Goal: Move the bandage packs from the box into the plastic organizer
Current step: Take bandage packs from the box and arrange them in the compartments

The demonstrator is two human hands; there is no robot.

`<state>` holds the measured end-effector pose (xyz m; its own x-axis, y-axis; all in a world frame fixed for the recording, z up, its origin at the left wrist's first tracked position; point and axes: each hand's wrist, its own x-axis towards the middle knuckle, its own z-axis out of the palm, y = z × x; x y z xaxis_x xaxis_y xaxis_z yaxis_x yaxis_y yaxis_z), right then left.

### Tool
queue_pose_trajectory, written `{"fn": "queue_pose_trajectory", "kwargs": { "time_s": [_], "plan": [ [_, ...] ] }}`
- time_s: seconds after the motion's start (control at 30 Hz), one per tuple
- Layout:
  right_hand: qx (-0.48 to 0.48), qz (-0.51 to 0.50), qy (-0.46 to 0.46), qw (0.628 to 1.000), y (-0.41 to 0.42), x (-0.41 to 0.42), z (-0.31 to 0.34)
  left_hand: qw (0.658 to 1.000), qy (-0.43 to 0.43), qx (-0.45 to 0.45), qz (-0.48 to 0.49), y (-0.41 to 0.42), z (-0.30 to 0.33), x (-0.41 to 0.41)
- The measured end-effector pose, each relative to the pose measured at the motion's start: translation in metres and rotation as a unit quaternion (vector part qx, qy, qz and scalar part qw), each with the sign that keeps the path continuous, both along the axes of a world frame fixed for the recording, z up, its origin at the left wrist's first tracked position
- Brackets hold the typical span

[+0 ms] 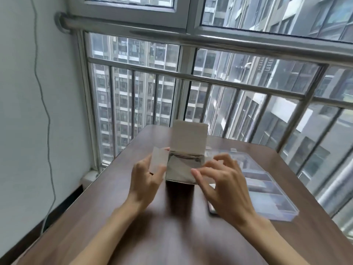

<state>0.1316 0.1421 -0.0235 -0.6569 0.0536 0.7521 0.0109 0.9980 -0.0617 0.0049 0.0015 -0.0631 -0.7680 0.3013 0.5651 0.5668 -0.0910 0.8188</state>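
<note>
Your right hand (223, 180) covers the near right corner of the box (181, 169) and the left end of the plastic organizer (267, 190). Motion blur smears the box's contents, so you cannot count or read the bandage packs (183, 156). A dark flat object (212, 209) beside your right wrist is mostly hidden. The bottom edge cuts off both forearms and the table (114, 226).

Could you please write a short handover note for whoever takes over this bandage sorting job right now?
Left hand: holds the box's left side flap.
Right hand: fingers curled at the right flap; grip unclear.
Box: upright on the table, lid up, bandage packs inside.
Plastic organizer: right of the box; no packs visible in it.
Done: box opened.
Left: move every pack across.
</note>
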Motion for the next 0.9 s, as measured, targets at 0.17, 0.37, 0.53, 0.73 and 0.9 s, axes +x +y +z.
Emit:
{"fn": "queue_pose_trajectory", "kwargs": {
  "time_s": [0.17,0.37,0.53,0.73,0.9],
  "plan": [
    [0.011,-0.041,-0.051,0.998,-0.01,-0.014,0.009,0.998,-0.032,0.027,-0.056,0.004,0.006,0.016],
    [0.036,-0.109,-0.246,0.962,-0.017,-0.032,0.021,0.992,-0.086,0.058,-0.072,0.004,0.012,0.02],
    [-0.005,-0.088,-0.26,0.962,-0.021,-0.047,0.032,0.983,-0.142,0.093,-0.072,0.004,0.016,0.019],
    [-0.094,-0.013,-0.197,0.976,-0.016,-0.045,0.029,0.97,-0.204,0.115,-0.061,0.002,0.019,0.011],
    [-0.096,0.008,-0.147,0.984,-0.013,-0.045,0.029,0.963,-0.241,0.109,-0.057,0.003,0.019,0.007]
  ]
}}
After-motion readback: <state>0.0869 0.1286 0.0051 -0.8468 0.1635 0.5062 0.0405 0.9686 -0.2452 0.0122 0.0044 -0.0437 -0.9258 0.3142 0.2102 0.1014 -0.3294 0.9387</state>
